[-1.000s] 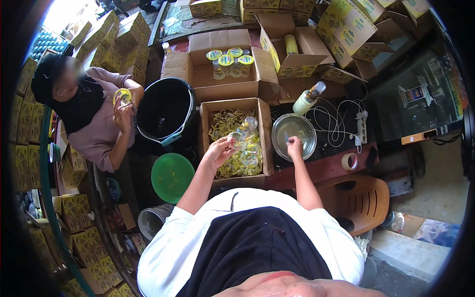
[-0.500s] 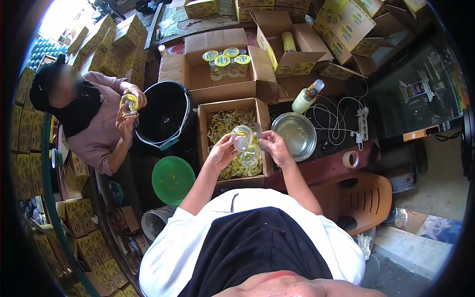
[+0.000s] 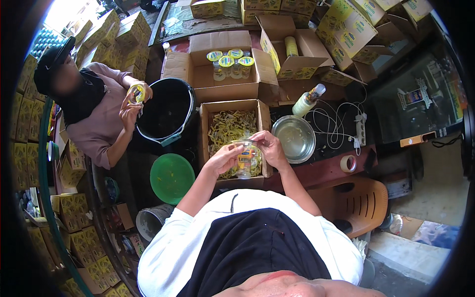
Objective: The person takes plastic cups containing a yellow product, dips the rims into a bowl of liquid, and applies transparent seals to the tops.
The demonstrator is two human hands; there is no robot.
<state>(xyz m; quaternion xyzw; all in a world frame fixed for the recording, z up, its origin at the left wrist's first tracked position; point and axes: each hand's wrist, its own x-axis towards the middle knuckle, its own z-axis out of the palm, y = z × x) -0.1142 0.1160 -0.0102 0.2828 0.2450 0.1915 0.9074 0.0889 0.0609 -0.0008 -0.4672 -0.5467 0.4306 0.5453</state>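
My left hand (image 3: 223, 159) is closed around the side of a clear plastic cup (image 3: 245, 159) with yellow print, its rim toward the far side. At that rim, my right hand (image 3: 270, 149) pinches a thin flat metal blade (image 3: 246, 141), seen almost edge-on; its fingers partly hide it. Both hands are above an open cardboard box (image 3: 203, 133) holding a heap of yellow and clear plastic strips (image 3: 228, 123).
Left of the box stand a black bucket (image 3: 190, 106) and a green basin (image 3: 172, 179). A steel bowl (image 3: 294, 139), cup stack (image 3: 308, 100), tape roll (image 3: 348, 163) and power strip (image 3: 360, 129) lie right. Behind, a carton (image 3: 222, 93) holds lidded cups. A co-worker (image 3: 96, 119) handles another cup.
The cup has tipped from showing its round opening to showing its printed side. My right hand has moved in so the blade meets the rim. The co-worker's head and hands have shifted slightly.
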